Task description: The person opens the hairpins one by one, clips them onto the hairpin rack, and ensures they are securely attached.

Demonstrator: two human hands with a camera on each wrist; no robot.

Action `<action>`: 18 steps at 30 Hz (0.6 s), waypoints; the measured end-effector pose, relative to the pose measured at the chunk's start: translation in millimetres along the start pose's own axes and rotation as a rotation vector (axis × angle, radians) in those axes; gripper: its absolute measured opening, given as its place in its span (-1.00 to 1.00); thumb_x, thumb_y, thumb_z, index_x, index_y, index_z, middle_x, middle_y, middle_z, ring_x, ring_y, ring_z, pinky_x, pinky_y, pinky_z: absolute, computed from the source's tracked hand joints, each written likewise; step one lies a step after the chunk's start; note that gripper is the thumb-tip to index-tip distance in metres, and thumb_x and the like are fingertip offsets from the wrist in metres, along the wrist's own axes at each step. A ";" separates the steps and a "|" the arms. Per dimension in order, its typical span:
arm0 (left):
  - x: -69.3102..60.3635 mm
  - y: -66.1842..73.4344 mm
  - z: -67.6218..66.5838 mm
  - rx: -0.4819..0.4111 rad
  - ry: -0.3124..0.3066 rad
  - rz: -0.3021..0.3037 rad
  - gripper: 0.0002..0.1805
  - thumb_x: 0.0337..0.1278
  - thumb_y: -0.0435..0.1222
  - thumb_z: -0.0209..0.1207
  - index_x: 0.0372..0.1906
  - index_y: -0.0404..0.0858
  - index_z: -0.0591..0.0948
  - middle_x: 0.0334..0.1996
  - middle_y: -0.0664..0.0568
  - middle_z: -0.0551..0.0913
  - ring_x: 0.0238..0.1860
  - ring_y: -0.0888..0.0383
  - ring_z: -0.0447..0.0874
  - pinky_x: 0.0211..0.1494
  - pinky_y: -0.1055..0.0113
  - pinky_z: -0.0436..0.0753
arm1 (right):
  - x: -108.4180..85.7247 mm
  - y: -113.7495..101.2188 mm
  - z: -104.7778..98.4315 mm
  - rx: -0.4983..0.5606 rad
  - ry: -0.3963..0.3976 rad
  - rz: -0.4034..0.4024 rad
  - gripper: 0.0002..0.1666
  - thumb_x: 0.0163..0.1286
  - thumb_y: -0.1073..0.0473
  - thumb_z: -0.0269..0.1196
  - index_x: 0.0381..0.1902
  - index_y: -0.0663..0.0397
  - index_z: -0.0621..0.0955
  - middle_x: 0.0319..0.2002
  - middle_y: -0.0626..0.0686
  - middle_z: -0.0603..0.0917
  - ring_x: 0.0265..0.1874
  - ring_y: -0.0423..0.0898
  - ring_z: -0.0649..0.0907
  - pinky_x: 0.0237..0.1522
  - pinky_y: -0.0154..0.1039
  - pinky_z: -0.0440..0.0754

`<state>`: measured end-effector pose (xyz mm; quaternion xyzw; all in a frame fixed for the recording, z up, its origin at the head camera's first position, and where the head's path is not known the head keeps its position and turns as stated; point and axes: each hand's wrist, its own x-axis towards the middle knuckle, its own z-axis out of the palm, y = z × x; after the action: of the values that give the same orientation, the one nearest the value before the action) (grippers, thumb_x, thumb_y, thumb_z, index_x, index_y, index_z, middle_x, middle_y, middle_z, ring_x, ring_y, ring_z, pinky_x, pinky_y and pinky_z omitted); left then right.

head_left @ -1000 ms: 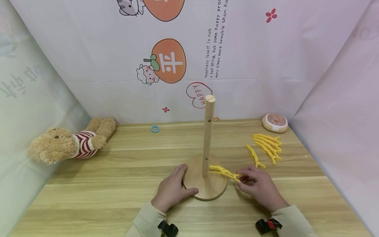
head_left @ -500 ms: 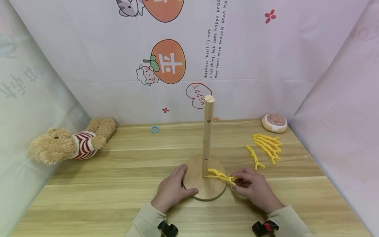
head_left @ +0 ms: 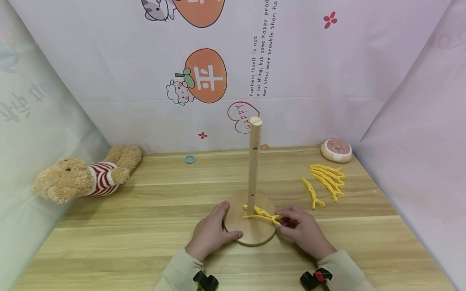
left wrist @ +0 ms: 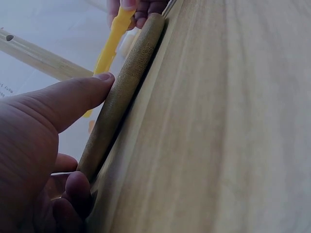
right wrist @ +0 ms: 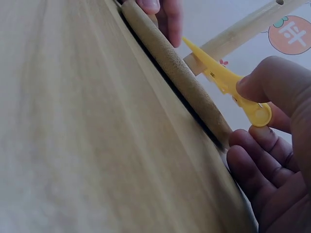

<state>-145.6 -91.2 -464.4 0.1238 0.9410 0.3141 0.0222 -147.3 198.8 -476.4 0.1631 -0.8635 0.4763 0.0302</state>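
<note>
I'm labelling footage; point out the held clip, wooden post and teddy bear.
Held clip (right wrist: 221,76): right wrist view, its middle.
Wooden post (head_left: 253,169): head view, mid shaft.
Teddy bear (head_left: 102,178): head view, striped shirt.

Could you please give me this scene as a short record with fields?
left hand: grips the left edge of the round wooden base
right hand: pinches a yellow clip at its forked end
clip state: spread open, its two arms on either side of the foot of the wooden post
post: upright, with holes along it
spare clips: one lying alone, several more in a fanned group, right of the post
far edge of table: blue ring, rounded pink-topped object
left side: plush bear in a striped top, lying down
</note>
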 end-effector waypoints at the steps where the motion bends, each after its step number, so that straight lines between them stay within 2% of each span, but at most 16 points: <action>1: -0.1 0.3 -0.2 -0.002 0.000 0.001 0.06 -0.09 0.19 0.44 0.46 -0.30 0.36 0.47 -0.10 0.33 0.39 -0.14 0.40 0.28 -0.15 0.49 | 0.3 -0.1 0.1 -0.004 0.006 0.000 -0.64 0.18 0.34 0.46 -0.04 0.03 0.75 -0.19 -0.11 0.65 -0.29 -0.23 0.66 -0.26 -0.32 0.69; 10: 2.0 -1.8 -0.8 -0.016 -0.019 -0.003 0.06 -0.03 0.17 0.42 0.50 -0.30 0.32 0.50 -0.09 0.29 0.42 -0.15 0.36 0.33 -0.14 0.46 | 3.6 -2.5 1.4 -0.017 0.006 -0.013 -0.64 0.19 0.33 0.45 -0.03 0.05 0.75 -0.18 -0.11 0.65 -0.29 -0.23 0.64 -0.26 -0.33 0.67; 18: 2.9 -3.4 -2.8 -0.023 -0.024 0.002 0.06 -0.02 0.16 0.42 0.49 -0.32 0.32 0.50 -0.11 0.29 0.44 -0.16 0.32 0.37 -0.14 0.42 | 7.7 -3.9 7.5 -0.035 -0.013 -0.040 -0.65 0.21 0.23 0.48 -0.02 0.04 0.75 -0.16 -0.08 0.65 -0.27 -0.22 0.64 -0.23 -0.32 0.67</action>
<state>-149.5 -94.8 -464.1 0.1282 0.9369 0.3234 0.0344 -152.6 188.7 -475.8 0.1830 -0.8683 0.4595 0.0370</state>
